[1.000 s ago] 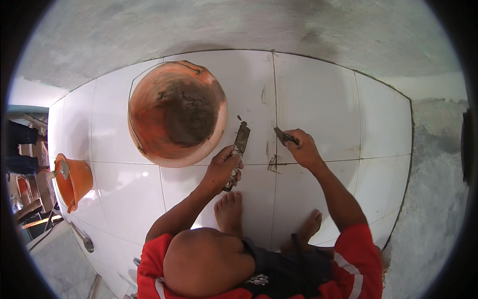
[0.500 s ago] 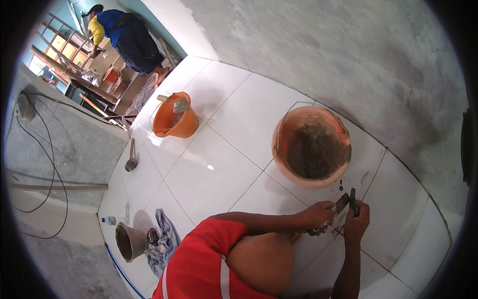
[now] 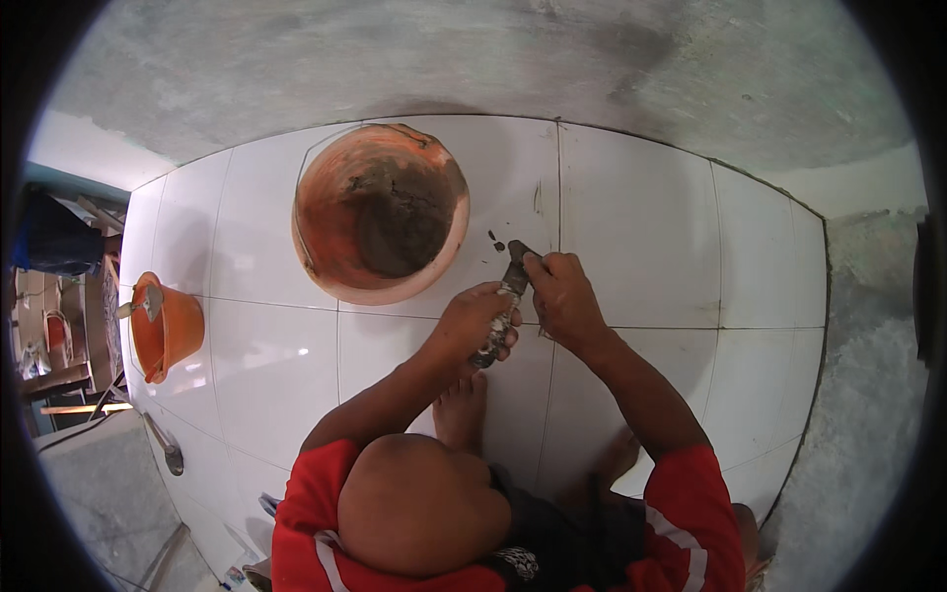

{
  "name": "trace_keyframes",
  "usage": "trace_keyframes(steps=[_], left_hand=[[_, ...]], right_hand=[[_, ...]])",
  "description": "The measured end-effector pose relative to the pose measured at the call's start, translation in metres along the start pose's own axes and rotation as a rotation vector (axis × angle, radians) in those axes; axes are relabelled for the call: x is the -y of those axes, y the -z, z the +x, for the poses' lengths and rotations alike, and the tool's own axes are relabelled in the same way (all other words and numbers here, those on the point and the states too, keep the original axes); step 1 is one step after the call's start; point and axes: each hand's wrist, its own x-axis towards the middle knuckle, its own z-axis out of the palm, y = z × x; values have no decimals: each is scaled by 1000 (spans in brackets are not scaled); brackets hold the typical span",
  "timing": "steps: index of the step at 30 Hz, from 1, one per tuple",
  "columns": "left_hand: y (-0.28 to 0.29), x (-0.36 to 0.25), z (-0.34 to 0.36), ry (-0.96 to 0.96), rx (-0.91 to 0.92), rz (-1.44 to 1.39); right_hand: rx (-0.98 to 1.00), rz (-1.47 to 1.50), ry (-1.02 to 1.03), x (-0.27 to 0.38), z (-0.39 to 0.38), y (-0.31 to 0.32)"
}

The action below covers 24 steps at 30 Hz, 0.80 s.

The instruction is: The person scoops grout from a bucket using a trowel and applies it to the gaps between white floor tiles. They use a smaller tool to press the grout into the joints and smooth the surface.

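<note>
My left hand (image 3: 477, 324) wraps round a dark, stick-like tool (image 3: 509, 288) crusted with pale mortar; its exact kind is not clear. Its lower end sticks out beneath the fingers. At the upper end my right hand (image 3: 569, 301) is closed, thumb forward, on a small dark piece (image 3: 520, 251) that meets the tool there. Just to the left of both hands stands an orange bucket (image 3: 314, 215) with wet grey mortar (image 3: 402, 222) inside. Small dark crumbs (image 3: 499, 247) lie on the white tiles beside the tool's tip.
A smaller orange bucket (image 3: 182, 326) holding a trowel (image 3: 152, 302) stands at the left. Nearer lies a hammer-like tool (image 3: 170, 449). The grey wall (image 3: 473, 59) borders the tiled floor (image 3: 641, 237) on the far side. A person (image 3: 57, 235) is partly visible at far left. My bare foot (image 3: 461, 409) is below my hands.
The view has swung right, so the buckets sit farther left. The dark piece in my right hand, held apart from the tool before, now meets its upper end.
</note>
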Motion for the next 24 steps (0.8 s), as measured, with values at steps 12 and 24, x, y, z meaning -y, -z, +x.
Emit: trace_keyframes(steps=[12, 24], left_hand=[[11, 8, -9, 83, 28, -102], [15, -5, -6, -27, 40, -114]], right_hand=[[33, -56, 26, 16, -27, 4], [141, 30, 32, 16, -55, 29]])
